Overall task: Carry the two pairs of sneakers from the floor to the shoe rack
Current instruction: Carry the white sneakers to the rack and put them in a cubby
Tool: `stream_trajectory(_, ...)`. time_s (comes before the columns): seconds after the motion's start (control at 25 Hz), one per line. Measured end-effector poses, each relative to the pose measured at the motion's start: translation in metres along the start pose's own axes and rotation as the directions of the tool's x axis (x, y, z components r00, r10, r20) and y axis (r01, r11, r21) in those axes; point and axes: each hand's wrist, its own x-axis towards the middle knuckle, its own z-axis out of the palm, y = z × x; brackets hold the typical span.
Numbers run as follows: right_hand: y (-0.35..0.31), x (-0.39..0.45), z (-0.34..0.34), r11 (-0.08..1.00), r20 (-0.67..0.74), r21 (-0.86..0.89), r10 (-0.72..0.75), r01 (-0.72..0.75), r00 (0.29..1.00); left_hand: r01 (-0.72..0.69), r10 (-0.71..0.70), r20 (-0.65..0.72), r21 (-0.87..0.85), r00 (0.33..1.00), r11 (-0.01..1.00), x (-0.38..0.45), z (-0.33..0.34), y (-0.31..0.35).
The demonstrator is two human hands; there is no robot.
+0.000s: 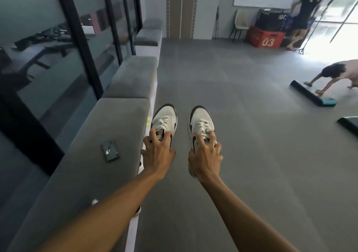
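You have one white sneaker with dark trim in each hand: your left hand (pixel 157 153) is closed over the collar and laces of the left sneaker (pixel 164 121), and your right hand (pixel 205 158) is closed the same way on the right sneaker (pixel 200 125). Both shoes hang toes-forward above the grey floor (pixel 242 135), apart from each other and just beside the long grey cushioned bench (pixel 108 135) on your left.

Each grip looks like fingertips hooked into the opening and laces, not a wrap around the sole, so a swing of the arms could let a shoe twist and slip out. The left sneaker hangs close to the bench edge; drifting leftwards could knock its toe against the cushion and loosen your hold.

A small dark phone-like object (pixel 110 151) lies on the bench top near your left wrist, and a brush of the forearm could sweep it off. No shoe rack is clearly in view, though something white and yellow-green shows under the bench edge; what it is cannot be told. Farther off to the right, a person (pixel 337 73) bends over a rolled mat (pixel 311 95), and another stands by the red box (pixel 265 38), so a path that way risks a collision. The second pair is not visible here.
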Motion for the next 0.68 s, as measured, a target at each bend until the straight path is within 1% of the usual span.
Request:
stream_trajectory(0.16, 0.003, 0.144, 0.010, 0.999, -0.036, -0.012, 0.035, -0.035, 0.999, -0.017, 0.018, -0.043, 0.012, 0.999, 1.000, 0.150, 0.024, 0.040)
stream_trajectory(0.28, 0.012, 0.266, 0.021, 0.999, -0.065, 0.023, 0.046, -0.045, 0.997, -0.044, 0.045, -0.078, 0.024, 0.996, 0.999, 0.261, 0.058, 0.077)
stream_trajectory(0.36, 0.018, 0.346, 0.030, 0.999, -0.078, 0.026, 0.033, -0.031, 0.996, -0.035, 0.037, -0.114, 0.025, 0.993, 0.999, 0.329, 0.084, 0.100)
stream_trajectory(0.52, 0.022, 0.504, 0.040, 0.999, -0.068, -0.014, -0.036, 0.035, 0.997, 0.043, -0.046, -0.112, -0.034, 0.993, 0.999, 0.457, 0.134, 0.139)
stream_trajectory(0.68, 0.005, 0.668, 0.064, 0.996, -0.064, -0.035, -0.079, 0.077, 0.995, 0.119, -0.126, -0.099, -0.073, 0.987, 0.990, 0.592, 0.189, 0.158)
